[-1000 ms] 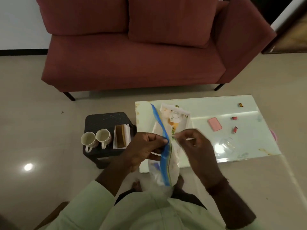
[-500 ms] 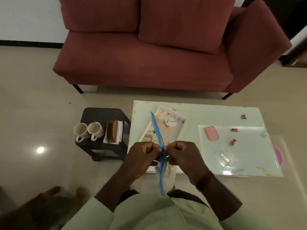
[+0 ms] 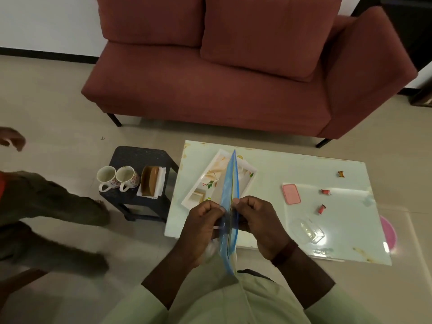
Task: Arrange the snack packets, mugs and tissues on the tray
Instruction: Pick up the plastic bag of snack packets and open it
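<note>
- The left hand [image 3: 201, 220] and the right hand [image 3: 259, 220] sit side by side above the near edge of a pale, glossy rectangular counter [image 3: 292, 167], with knuckles up and fingers curled.
- Both hands pinch a clear plastic zip bag [image 3: 230, 183] with a blue seal strip, seen almost edge-on, one hand on each face of it.
- The far end of the bag points up and away over the tray. Its near end hangs down towards the person's pale green shirt [image 3: 222, 305]. What the bag holds cannot be told.
- A white rectangular tray with a floral print [image 3: 203, 181] lies at an angle on the left part of the counter, behind the bag. A small beige square thing [image 3: 197, 197] lies at its near end, partly hidden by the left hand.
- A white floral ceramic mug [image 3: 106, 177] and a second mug like it [image 3: 127, 176] stand touching on a small black plastic stool [image 3: 140, 155] just left of the counter, with their handles towards the camera.
- Just right of the mugs on the stool, a brown holder with white tissues [image 3: 150, 181] stands upright.
- On the right half of the counter lie a pink rounded rectangular thing [image 3: 291, 194], two small red wrapped sweets [image 3: 325, 192], a brown-orange wrapper [image 3: 341, 174] farther back, and a clear plastic container [image 3: 308, 231] near the front edge.
- A dark red fabric sofa [image 3: 210, 90] stands behind the counter.
- A second person's legs in dark trousers [image 3: 46, 199] show, blurred, at the left edge.
</note>
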